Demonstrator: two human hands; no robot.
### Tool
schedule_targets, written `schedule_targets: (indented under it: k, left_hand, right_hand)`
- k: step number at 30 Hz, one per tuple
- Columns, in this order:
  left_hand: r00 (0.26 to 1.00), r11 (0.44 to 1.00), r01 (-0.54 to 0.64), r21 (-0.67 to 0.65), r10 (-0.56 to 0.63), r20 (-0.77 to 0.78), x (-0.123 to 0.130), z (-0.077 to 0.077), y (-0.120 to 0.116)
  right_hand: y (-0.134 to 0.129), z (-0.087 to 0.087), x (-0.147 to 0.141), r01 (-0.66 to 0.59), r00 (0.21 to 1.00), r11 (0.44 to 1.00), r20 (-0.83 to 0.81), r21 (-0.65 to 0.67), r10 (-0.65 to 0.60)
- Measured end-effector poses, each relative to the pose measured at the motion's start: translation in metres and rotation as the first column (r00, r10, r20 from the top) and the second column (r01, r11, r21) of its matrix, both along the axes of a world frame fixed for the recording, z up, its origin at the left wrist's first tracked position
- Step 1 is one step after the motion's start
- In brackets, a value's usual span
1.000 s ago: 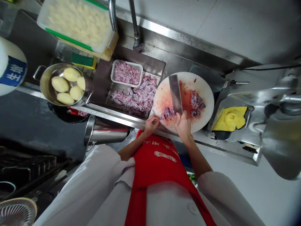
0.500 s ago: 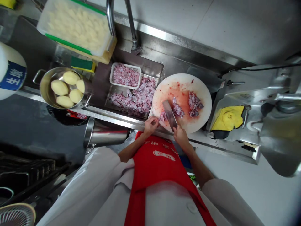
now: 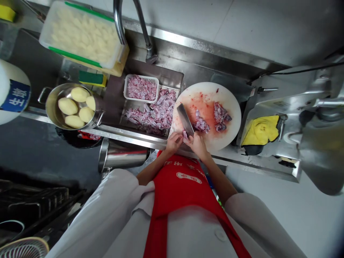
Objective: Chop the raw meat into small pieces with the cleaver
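Note:
My right hand [image 3: 198, 144] is closed round the handle of a cleaver [image 3: 185, 118], whose blade lies over the left part of a round white cutting board [image 3: 231, 96]. Close beside it, my left hand [image 3: 174, 142] pinches a small piece of raw pinkish meat [image 3: 185, 135] at the board's near edge, with the right fingertips near the same piece. One small heap of cut meat [image 3: 201, 124] sits right of the blade. Farther right is a darker heap of meat [image 3: 221, 115]. Reddish stains cover the board's middle.
Left of the board, a sink [image 3: 115, 89] holds a pile of meat pieces [image 3: 154, 116] and a white basket [image 3: 158, 89] of more pieces. A pot [image 3: 49, 111] with peeled potatoes stands farther left. A faucet [image 3: 151, 57] rises behind. At right lies a yellow cloth [image 3: 260, 130].
The cleaver has shifted left across the board, and my right hand has come in close to my left. The view has tilted slightly.

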State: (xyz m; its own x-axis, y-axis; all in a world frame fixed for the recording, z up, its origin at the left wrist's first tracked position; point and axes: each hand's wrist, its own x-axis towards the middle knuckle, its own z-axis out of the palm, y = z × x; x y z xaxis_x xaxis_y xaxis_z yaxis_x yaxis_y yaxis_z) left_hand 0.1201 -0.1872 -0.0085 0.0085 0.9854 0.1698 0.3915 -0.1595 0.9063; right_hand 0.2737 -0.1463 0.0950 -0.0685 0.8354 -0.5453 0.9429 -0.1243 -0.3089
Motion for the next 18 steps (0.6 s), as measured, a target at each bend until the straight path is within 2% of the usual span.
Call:
schedule_targets:
  k: [3, 5, 7, 10, 12, 14, 16, 18]
  left_hand:
    - [0.987, 0.994, 0.091, 0.064, -0.082, -0.136, 0.006, 0.0, 0.013]
    - [0.961, 0.989, 0.131, 0.074, -0.108, -0.253, 0.013, 0.0, 0.023]
    - [0.939, 0.99, 0.118, 0.071, -0.088, -0.333, 0.022, 0.001, 0.033]
    - [0.929, 0.999, 0.047, 0.014, -0.039, -0.369, 0.035, 0.008, 0.046]
    - [0.932, 0.994, 0.023, -0.103, -0.059, -0.357, 0.038, 0.015, 0.051]
    - [0.957, 0.968, 0.016, -0.249, -0.087, -0.277, 0.033, 0.023, 0.053]
    - [0.987, 0.935, -0.007, -0.354, -0.05, -0.152, 0.023, 0.027, 0.052]
    - [0.998, 0.914, -0.051, -0.403, 0.028, -0.063, 0.011, 0.027, 0.048]
  right_hand:
    - [0.007, -0.003, 0.026, 0.031, 0.998, 0.999, -0.05, 0.017, -0.03]
    - [0.007, -0.006, 0.044, 0.083, 0.997, 0.996, 0.005, 0.033, -0.083]
    - [0.004, -0.008, 0.058, 0.122, 0.989, 0.992, 0.076, 0.039, -0.125]
    - [-0.003, -0.009, 0.064, 0.128, 0.986, 0.991, 0.099, 0.046, -0.132]
    - [-0.007, -0.008, 0.063, 0.134, 0.985, 0.989, 0.1, 0.058, -0.139]
    - [-0.008, -0.007, 0.06, 0.144, 0.984, 0.988, 0.101, 0.061, -0.149]
    - [-0.008, -0.007, 0.059, 0.148, 0.983, 0.987, 0.099, 0.059, -0.154]
    - [-0.007, -0.006, 0.057, 0.149, 0.983, 0.988, 0.1, 0.052, -0.153]
